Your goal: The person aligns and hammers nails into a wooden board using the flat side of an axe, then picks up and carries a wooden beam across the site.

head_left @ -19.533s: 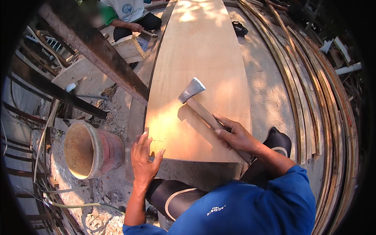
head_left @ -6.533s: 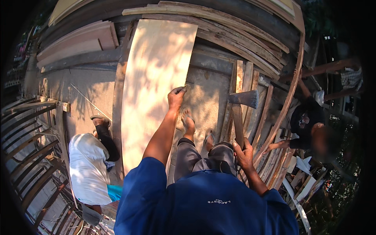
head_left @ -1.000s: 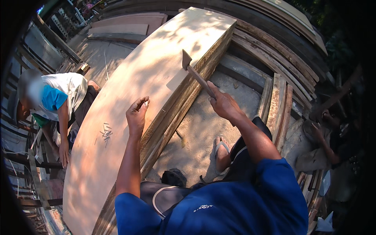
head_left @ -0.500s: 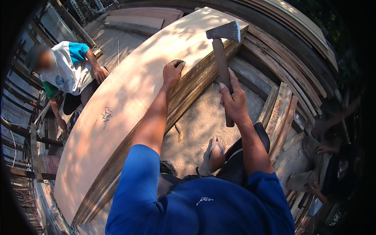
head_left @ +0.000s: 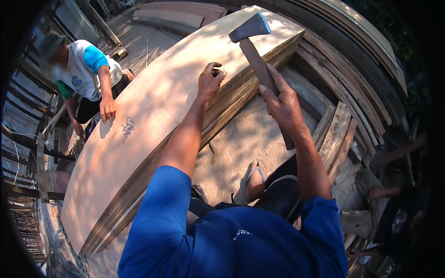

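My right hand (head_left: 283,103) is wrapped round the wooden handle of a hatchet (head_left: 250,28). The hatchet is raised, its dark metal head over the far end of a stack of pale curved boards (head_left: 153,92). Close to the right edge of the top board, my left hand (head_left: 211,82) is closed in a pinch. Between its thumb and finger shows a thin, small piece that looks like a nail (head_left: 225,71). Its lower end is too small to make out, so I cannot tell whether it touches the board.
Across the boards at the left, a co-worker crouches with one hand (head_left: 107,109) on the top board. Long planks (head_left: 343,78) lie stacked at the right, with shorter timbers (head_left: 337,132) nearer me. Another person (head_left: 371,204) sits at the lower right. My sandalled foot (head_left: 255,183) is beside the stack.
The hatchet has tilted, its head moving left. My left hand has shifted slightly right and up in view. The co-worker's hand has come to rest on the top board.
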A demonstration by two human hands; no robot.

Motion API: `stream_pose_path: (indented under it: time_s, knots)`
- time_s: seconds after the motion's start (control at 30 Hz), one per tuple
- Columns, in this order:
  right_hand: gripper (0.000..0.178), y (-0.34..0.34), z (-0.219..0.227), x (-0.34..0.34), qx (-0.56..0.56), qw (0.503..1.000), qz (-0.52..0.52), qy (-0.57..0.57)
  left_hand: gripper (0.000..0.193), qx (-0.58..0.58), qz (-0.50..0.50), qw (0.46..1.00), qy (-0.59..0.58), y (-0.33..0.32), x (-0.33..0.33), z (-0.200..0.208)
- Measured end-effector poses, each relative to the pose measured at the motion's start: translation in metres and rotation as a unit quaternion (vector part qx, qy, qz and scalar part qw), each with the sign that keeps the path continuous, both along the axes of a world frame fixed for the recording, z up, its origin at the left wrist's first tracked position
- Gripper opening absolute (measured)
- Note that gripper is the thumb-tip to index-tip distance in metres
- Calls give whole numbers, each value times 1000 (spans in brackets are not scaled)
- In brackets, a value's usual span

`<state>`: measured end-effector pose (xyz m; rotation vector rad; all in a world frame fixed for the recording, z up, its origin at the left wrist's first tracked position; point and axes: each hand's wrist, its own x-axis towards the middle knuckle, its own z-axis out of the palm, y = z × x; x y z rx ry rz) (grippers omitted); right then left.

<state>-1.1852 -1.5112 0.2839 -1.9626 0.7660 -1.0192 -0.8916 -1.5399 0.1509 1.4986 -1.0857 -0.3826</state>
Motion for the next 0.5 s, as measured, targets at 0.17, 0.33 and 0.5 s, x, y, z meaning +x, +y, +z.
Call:
stream_pose_path:
  time_s: [0.17,0.33,0.5]
  knots:
    - [53,-11,6,2,-75,996,-3,40,51,-16,-49,997,60,1,1,4]
    - [50,-4,-27,-1,-76,994,-11,74,44,3,-23,1000,7,1,-4,7]
    - [51,-6,-25,3,-143,984,-22,101,45,-6,22,998,-63,4,-1,3]
